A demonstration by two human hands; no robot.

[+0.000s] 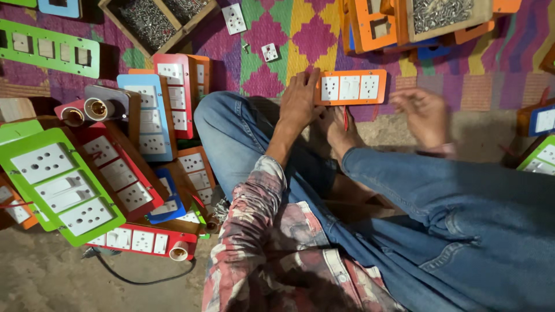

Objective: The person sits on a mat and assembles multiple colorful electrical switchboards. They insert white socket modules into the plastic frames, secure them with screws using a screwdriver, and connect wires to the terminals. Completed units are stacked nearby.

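Mat: patterned, multicoloured mat spread on the floor.
Board pile: coloured switchboards stacked well left of the legs.
Orange board: orange switchboard with three white modules, lying on the mat by the feet.
Left hand: left hand, fingers extended, pressing the board's left end.
Right hand: right hand, blurred, fingers loosely curled, holding nothing, just right of the board.
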